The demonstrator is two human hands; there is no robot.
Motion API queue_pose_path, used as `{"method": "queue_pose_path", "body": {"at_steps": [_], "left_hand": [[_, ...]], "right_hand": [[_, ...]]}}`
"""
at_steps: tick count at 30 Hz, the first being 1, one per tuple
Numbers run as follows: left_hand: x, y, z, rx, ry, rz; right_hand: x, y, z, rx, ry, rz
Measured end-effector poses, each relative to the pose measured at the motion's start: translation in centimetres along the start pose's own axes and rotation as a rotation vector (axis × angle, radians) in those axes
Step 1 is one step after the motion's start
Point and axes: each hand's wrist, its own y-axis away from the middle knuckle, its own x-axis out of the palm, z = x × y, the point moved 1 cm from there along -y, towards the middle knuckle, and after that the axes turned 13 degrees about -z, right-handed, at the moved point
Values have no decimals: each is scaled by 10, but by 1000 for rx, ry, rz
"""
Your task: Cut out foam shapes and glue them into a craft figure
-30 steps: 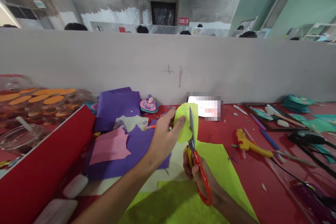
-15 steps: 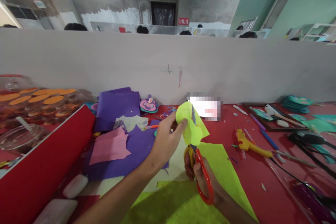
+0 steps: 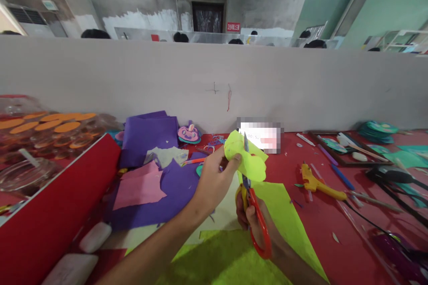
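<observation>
My left hand (image 3: 219, 171) pinches a bright yellow-green felt piece (image 3: 250, 167) between thumb and fingers, holding it above the table. The piece has a rounded, curvy outline. In my right hand (image 3: 249, 218) are scissors (image 3: 262, 231) with red and yellow handles, their blades pointing up and away from me through the felt. A larger yellow-green felt sheet (image 3: 284, 213) lies flat below my right hand. Left of my hands, purple felt (image 3: 133, 213) lies under a pink felt scrap (image 3: 138, 189).
A yellow glue gun (image 3: 312, 182) with a black cord lies to the right. Behind it stands a dark-framed tray (image 3: 334, 162) holding tools. A red slanted panel (image 3: 60, 200) borders the left side, and a grey partition (image 3: 150, 71) closes off the back.
The felt piece has turned a little in my left hand, its lower lobe swinging to the right. The scissors stay in nearly the same place.
</observation>
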Motion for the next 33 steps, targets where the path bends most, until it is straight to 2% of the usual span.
{"method": "queue_pose_path", "body": {"at_steps": [13, 23, 33], "left_hand": [[-4, -3, -6, 1, 32, -2], [-9, -7, -10, 1, 6, -53], [-17, -12, -3, 10, 24, -89]], "right_hand": [[-4, -1, -1, 15, 59, -12], [-4, -1, -1, 32, 47, -15], [-7, -2, -5, 29, 76, -9]]}}
